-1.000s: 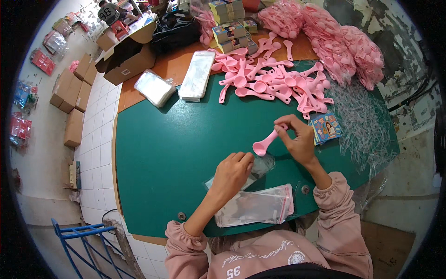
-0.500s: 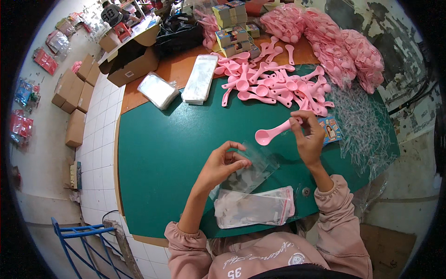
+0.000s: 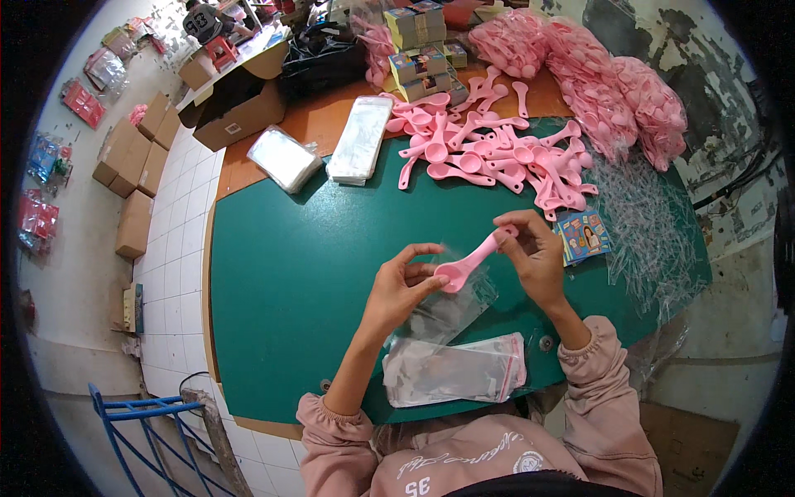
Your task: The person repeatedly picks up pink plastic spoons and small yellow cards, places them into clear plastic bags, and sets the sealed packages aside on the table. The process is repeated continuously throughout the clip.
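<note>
A pink measuring spoon [image 3: 474, 259] slants between my two hands. My right hand [image 3: 532, 257] pinches the end of its handle between thumb and fingers. My left hand [image 3: 403, 286] is closed on a clear plastic bag [image 3: 455, 311], and its thumb and fingertips meet the spoon's bowl at the bag's upper edge. Whether the bowl is inside the bag or in front of it I cannot tell. Below them lies a stack of clear bags [image 3: 451, 370] with a reddish strip along one side. Small printed cards [image 3: 584, 236] lie just beyond my right hand.
Loose pink spoons [image 3: 497, 157] are heaped at the far side of the green table [image 3: 281, 290]. Clear plastic strips [image 3: 650, 224] spread along the right. Two bag stacks [image 3: 360, 139] and an open carton [image 3: 240, 116] stand far left; full spoon bags [image 3: 592, 79] sit far right.
My right hand has brought the spoon left and nearer, down to the bag. My left hand now touches the bowl. More of the printed cards shows.
</note>
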Motion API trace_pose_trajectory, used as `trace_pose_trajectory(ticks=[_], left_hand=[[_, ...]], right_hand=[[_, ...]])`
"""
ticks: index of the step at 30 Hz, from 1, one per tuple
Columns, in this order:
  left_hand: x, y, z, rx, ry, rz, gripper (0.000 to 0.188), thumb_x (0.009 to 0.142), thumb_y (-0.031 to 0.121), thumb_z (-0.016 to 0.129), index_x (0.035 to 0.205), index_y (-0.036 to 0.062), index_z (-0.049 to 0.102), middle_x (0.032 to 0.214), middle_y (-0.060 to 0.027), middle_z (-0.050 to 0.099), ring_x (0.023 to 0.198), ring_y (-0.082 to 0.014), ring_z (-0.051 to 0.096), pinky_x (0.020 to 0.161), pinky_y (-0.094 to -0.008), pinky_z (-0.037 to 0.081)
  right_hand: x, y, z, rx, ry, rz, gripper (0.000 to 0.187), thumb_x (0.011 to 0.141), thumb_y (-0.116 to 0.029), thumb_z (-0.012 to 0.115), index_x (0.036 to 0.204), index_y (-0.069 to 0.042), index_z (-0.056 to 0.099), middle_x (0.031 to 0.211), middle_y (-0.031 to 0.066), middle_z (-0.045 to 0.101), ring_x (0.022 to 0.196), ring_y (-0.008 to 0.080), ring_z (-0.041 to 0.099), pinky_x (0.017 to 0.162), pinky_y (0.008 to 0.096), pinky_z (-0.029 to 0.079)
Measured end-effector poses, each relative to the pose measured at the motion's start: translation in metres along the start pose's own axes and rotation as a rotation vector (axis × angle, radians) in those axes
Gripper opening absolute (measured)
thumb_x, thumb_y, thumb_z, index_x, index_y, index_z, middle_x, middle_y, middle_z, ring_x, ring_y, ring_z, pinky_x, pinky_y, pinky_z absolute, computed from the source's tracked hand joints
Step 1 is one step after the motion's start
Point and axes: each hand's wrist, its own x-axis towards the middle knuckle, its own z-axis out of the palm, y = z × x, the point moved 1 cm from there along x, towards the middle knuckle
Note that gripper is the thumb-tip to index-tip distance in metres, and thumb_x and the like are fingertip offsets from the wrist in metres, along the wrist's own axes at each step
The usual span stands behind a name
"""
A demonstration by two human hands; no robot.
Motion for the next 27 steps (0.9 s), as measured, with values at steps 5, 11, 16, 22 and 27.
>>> trace_pose_trajectory(ticks=[5,11,16,22,27], left_hand=[[-0.003,-0.001,0.003,-0.061,-0.061,0.075,0.034,0.083,0.012,0.058,0.113,-0.0017,0.049,0.09,-0.0086,0.063,0.084,-0.0115,0.059,0.073,-0.0229,0.046],[-0.006,0.015,-0.002,0.212,-0.209,-0.043,0.031,0.091,0.022,0.046,0.095,-0.0051,0.061,0.081,-0.0075,0.061,0.079,-0.0099,0.057,0.07,-0.023,0.045],[-0.002,0.021,0.007,0.054,-0.203,0.157,0.033,0.092,0.023,0.043,0.097,-0.0049,0.059,0.086,-0.0083,0.063,0.075,-0.0104,0.058,0.068,-0.0219,0.047],[-0.007,0.025,-0.009,-0.082,-0.066,0.062,0.031,0.094,0.021,0.04,0.105,-0.0044,0.056,0.09,-0.0142,0.063,0.076,-0.0129,0.061,0.067,-0.0211,0.047],[-0.004,0.026,-0.007,-0.114,-0.066,0.055,0.033,0.094,0.021,0.04,0.106,-0.0048,0.055,0.091,-0.015,0.063,0.079,-0.0152,0.062,0.068,-0.0238,0.05]], right_hand=[[-0.002,-0.008,0.011,-0.019,-0.066,0.078,0.017,0.08,-0.006,0.062,0.092,-0.001,0.051,0.073,0.0039,0.059,0.067,0.0061,0.055,0.062,0.0198,0.046],[-0.002,-0.005,0.008,0.059,-0.144,0.014,0.026,0.085,-0.026,0.057,0.091,-0.001,0.054,0.082,0.0056,0.059,0.071,0.0084,0.055,0.065,0.0236,0.046],[-0.001,-0.024,0.007,-0.203,-0.4,-0.363,0.045,0.086,-0.043,0.048,0.091,0.0,0.06,0.103,0.0103,0.054,0.085,0.0162,0.052,0.078,0.0304,0.042],[0.009,-0.002,-0.135,-1.084,0.136,0.051,0.031,0.073,-0.021,0.063,0.096,0.0,0.061,0.097,0.0157,0.054,0.09,0.0271,0.054,0.08,0.0337,0.041],[-0.003,0.02,-0.165,-0.849,0.192,0.336,0.026,0.074,-0.017,0.061,0.092,0.002,0.058,0.08,0.0159,0.057,0.078,0.0284,0.056,0.066,0.0382,0.043]])
